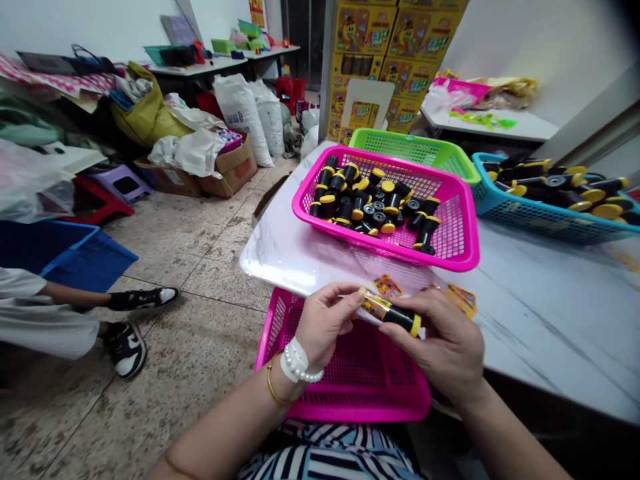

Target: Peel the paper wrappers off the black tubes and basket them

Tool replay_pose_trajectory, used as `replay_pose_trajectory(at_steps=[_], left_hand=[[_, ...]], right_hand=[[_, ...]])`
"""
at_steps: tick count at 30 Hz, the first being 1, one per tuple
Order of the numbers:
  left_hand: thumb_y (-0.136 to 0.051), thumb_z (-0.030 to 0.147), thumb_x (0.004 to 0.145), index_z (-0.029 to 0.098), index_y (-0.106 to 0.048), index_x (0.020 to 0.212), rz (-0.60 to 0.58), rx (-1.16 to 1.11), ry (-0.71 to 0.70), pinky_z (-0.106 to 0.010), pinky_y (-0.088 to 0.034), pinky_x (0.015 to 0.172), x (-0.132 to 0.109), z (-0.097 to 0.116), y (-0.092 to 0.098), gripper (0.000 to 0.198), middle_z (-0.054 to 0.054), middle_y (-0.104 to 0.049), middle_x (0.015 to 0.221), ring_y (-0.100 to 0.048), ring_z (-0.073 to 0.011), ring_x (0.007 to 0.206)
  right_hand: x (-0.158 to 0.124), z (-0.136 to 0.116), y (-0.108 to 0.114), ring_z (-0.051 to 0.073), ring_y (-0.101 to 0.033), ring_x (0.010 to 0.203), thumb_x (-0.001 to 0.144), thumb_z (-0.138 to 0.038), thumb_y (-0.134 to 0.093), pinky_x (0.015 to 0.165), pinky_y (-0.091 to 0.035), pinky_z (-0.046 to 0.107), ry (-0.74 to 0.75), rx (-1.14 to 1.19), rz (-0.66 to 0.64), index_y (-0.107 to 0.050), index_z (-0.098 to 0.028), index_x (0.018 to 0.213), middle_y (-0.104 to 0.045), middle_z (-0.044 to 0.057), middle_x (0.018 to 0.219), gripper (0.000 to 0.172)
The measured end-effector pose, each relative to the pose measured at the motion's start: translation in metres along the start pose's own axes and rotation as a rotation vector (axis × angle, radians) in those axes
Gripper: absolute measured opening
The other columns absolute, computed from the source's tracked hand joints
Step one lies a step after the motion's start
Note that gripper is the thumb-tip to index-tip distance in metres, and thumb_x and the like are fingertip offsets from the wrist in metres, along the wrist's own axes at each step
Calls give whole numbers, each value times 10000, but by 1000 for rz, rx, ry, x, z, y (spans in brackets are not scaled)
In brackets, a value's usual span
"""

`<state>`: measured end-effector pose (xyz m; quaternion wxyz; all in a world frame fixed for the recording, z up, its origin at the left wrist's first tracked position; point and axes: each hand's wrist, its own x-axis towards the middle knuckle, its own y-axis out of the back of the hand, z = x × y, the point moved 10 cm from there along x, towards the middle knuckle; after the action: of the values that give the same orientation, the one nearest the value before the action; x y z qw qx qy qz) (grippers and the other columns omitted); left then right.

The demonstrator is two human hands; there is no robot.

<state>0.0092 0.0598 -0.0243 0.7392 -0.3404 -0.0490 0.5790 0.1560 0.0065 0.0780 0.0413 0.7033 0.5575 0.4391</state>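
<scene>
Between my two hands is a small black tube with a yellow end cap [407, 321], lying roughly level, with a printed yellow-orange sleeve around its left part. My left hand [327, 320] pinches the sleeve's left end between thumb and fingertips. On the other side, my right hand [445, 340] grips the black body near the yellow cap. Below both hands, a pink basket [345, 413] rests on my lap. Just beyond them on the table lie a printed orange wrapper [388, 286] and another printed wrapper [464, 300], partly behind my right hand.
On the marble-look table [560, 313] stand a pink basket [390, 252] of black-and-yellow tubes, a green basket [453, 160] and a blue basket [555, 217] holding more tubes. Printed yellow boxes [410, 77] are stacked behind. Another person's shoes [127, 350] are on the floor at left.
</scene>
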Motion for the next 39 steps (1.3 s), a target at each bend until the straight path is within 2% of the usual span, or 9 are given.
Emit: replay_pose_trajectory(at_steps=[2, 5, 12, 19, 24, 30, 34, 37, 39], left_hand=[[-917, 341, 654, 147, -720, 1031, -80, 41, -6, -170, -363, 446, -2, 3, -6, 468, -30, -686, 838, -561, -72, 571], [-909, 356, 667, 134, -727, 1018, -260, 165, 77, -200, -428, 490, -5, -5, -17, 453, -23, -683, 760, -579, -84, 544], [-924, 255, 629, 130, -766, 899, -267, 219, 112, -227, -503, 653, -2, -21, -14, 337, -39, -729, 807, -635, -104, 668], [-869, 275, 724, 167, -787, 1049, -367, 213, 84, -235, -512, 682, 2, -19, -35, 352, -45, -741, 847, -640, -112, 693], [-841, 241, 753, 171, -816, 974, -403, 267, 147, -268, -540, 751, -5, -20, -34, 233, -97, -771, 930, -694, -154, 782], [-774, 212, 825, 192, -805, 1005, -373, 612, -172, -294, -509, 868, -13, -7, -45, 183, -90, -752, 982, -667, -185, 907], [-807, 291, 813, 204, -702, 1159, -449, 439, 15, -284, -524, 785, -17, -24, -46, 372, -77, -719, 991, -660, -174, 853], [-821, 352, 798, 165, -712, 1045, -473, 400, 118, -232, -496, 680, -17, -31, -44, 329, -57, -695, 884, -622, -133, 740], [-847, 362, 766, 144, -714, 943, -448, 459, 127, -202, -476, 641, -16, -35, -38, 311, -36, -673, 822, -598, -111, 701]], right_hand=[[-9, 2, -4, 199, -654, 768, 818, -303, -821, 677, -545, 331, -12, 65, -3, -717, -266, 1041, -674, 33, 868, 249], [-15, 1, -6, 212, -655, 849, 829, -310, -810, 742, -568, 356, 0, 72, -32, -738, -286, 1097, -654, 49, 937, 279], [-29, -1, -21, 213, -643, 962, 929, -195, -657, 824, -589, 363, 6, 55, -246, -537, -342, 1470, -613, 73, 1060, 573], [-43, 6, -9, 227, -662, 1017, 891, -142, -717, 884, -590, 393, -21, -17, -15, -497, -333, 1491, -651, 79, 1119, 667], [-55, 1, 2, 230, -728, 987, 840, -69, -747, 885, -618, 382, -12, 57, 31, -634, -296, 1312, -737, 66, 1125, 536], [-64, 33, -5, 175, -742, 782, 845, -203, -786, 700, -648, 289, -350, 399, 109, -676, -241, 1030, -718, 22, 916, 219], [-69, 33, 2, 192, -739, 877, 838, -164, -781, 771, -640, 315, -280, 341, 120, -685, -242, 1086, -732, 46, 978, 277], [-73, 22, 6, 211, -742, 902, 802, -137, -803, 828, -631, 358, -152, 224, 117, -709, -246, 1066, -767, 54, 990, 302], [-80, 29, -3, 205, -750, 805, 786, -216, -831, 753, -644, 338, -257, 281, 96, -711, -229, 977, -774, 47, 908, 225]])
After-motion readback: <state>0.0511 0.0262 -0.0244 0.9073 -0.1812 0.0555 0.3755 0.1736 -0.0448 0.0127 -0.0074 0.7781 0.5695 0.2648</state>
